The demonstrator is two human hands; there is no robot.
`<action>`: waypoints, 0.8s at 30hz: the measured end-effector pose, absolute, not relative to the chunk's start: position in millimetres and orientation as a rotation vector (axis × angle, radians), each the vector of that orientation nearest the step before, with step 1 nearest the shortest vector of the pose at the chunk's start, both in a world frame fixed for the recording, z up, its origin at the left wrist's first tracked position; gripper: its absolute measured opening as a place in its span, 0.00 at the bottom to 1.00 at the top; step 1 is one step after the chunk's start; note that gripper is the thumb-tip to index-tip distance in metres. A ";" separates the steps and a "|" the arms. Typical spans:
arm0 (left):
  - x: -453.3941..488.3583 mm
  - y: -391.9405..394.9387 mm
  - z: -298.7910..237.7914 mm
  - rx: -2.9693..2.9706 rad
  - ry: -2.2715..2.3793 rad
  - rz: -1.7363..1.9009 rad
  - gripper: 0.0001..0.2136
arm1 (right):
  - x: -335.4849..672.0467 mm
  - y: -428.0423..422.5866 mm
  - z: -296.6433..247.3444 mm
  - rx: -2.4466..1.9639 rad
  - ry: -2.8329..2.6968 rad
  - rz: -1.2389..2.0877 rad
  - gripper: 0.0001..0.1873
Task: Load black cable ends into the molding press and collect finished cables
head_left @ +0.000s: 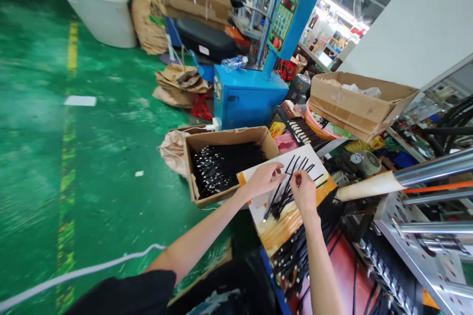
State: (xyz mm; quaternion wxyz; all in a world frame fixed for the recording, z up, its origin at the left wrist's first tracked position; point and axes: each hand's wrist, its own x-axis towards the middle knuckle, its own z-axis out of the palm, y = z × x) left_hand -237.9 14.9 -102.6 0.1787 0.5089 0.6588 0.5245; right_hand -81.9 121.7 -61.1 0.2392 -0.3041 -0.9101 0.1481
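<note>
My left hand [264, 178] is over a white and orange board [254, 173], its fingers curled towards the thumb. Close beside it, my right hand [303, 191] is closed in a pinch. Between the fingertips of both hands runs a short piece of thin black cable [288, 173]; its ends are hidden by the fingers. Several more black cables [284, 196] lie loose on the board under and around my hands. To the left of the board, a cardboard box [231, 136] holds a dense stack of black cables [218, 167] with shiny pale ends.
A blue machine cabinet [254, 101] stands ahead, with a plastic bottle [234, 63] on top. More black cables [291, 256] lie below the board. An open carton [349, 108] and metal machine rods [436, 167] are at right. A white cord [92, 270] crosses the green floor.
</note>
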 end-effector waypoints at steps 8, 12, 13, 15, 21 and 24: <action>-225.0 32.1 -34.3 1.490 1.396 1.385 0.20 | -40.9 113.4 -13.9 -0.830 -2.265 0.445 0.04; -214.9 33.3 5.4 1.403 1.261 1.360 0.20 | 15.4 102.4 14.8 -0.908 -2.163 0.469 0.07; -213.7 33.1 10.6 1.363 1.243 1.353 0.20 | 35.0 95.7 17.6 -0.955 -2.129 0.502 0.08; -212.9 35.2 11.5 1.303 1.246 1.327 0.20 | 76.9 76.4 14.4 -1.079 -2.033 0.591 0.12; -216.1 66.2 -47.7 1.258 1.486 1.147 0.21 | 166.5 -15.9 -55.3 -1.428 -1.664 0.833 0.24; -218.7 80.5 -75.1 1.326 1.670 1.055 0.18 | 179.2 -66.6 -97.4 -1.569 -1.466 0.874 0.26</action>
